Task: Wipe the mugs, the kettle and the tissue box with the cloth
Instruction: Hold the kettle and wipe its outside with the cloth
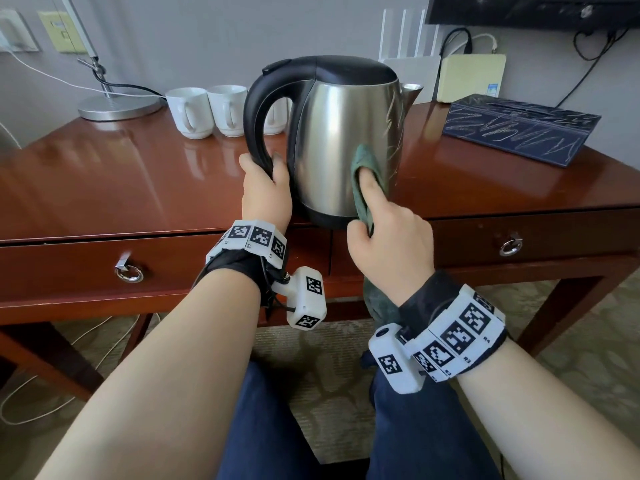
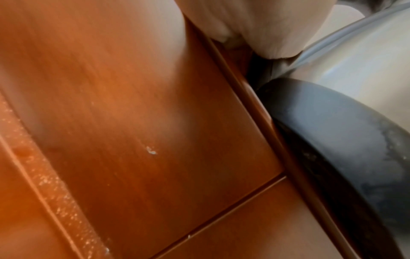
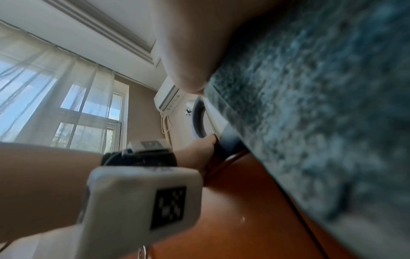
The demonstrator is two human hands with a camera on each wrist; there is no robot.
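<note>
Head view: upright kettle (image 1: 343, 143), spout right, handle toward left hand (image 1: 265, 188).

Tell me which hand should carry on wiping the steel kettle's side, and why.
Right. The right hand already presses the green cloth against the stainless steel kettle body. The left hand has its grip on the black handle, steadying it near the wooden desk edge.

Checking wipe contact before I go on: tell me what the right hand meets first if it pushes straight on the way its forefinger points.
The right hand meets the green cloth at once; its forefinger already presses it against the stainless steel kettle. The kettle wall lies directly behind.
</note>
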